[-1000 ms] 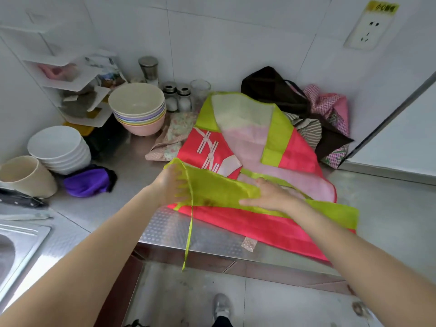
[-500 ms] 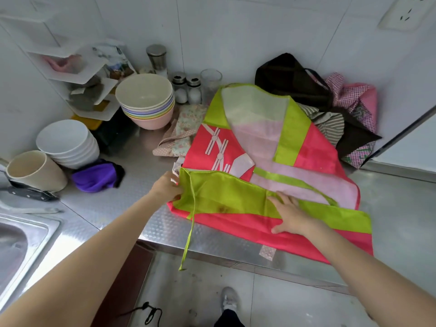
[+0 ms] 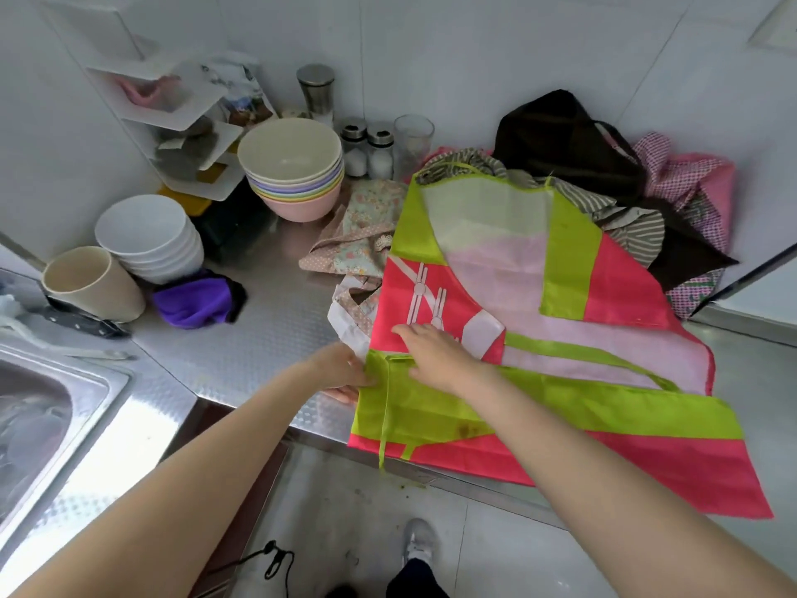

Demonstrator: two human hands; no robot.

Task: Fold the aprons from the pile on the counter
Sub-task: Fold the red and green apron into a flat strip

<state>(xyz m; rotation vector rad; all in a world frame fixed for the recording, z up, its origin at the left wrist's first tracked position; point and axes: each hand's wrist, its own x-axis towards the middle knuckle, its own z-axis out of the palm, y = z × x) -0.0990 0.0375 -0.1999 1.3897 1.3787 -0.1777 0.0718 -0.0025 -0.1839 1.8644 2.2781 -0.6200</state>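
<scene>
While its lower hem hangs over the front edge of the steel bench (image 3: 241, 356), a pink and lime-green apron (image 3: 573, 338) is seen spread flat, its bib pointed toward the tiled wall. The folded green corner at the apron's left edge is pinched by the left hand (image 3: 340, 371), fingers curled around the fabric. The right hand (image 3: 435, 349) is laid on the apron just beside it, fingers extended and pressed on the cloth, with nothing grasped. A white cutlery motif is printed on the pink panel above the right hand; no lettering can be read there. A thin green tie (image 3: 383, 425) is draped down over the folded band and past the bench edge.

Behind the apron, the pile of aprons (image 3: 647, 183) is heaped against the wall, with dark brown, striped and pink checked fabrics visible. A floral apron (image 3: 362, 235) is left crumpled to the left of the bib. Farther left, a stack of pastel bowls (image 3: 293, 170), two shakers (image 3: 368, 148), a glass (image 3: 412, 138) and a metal canister (image 3: 316, 90) are set near the wall. A stack of white bowls (image 3: 146, 235), a beige cup (image 3: 90, 284) lying tilted and a purple cloth (image 3: 194, 302) are grouped near the sink (image 3: 51, 407). Any labels on the corner shelf (image 3: 172, 118) are too blurred to be read.
</scene>
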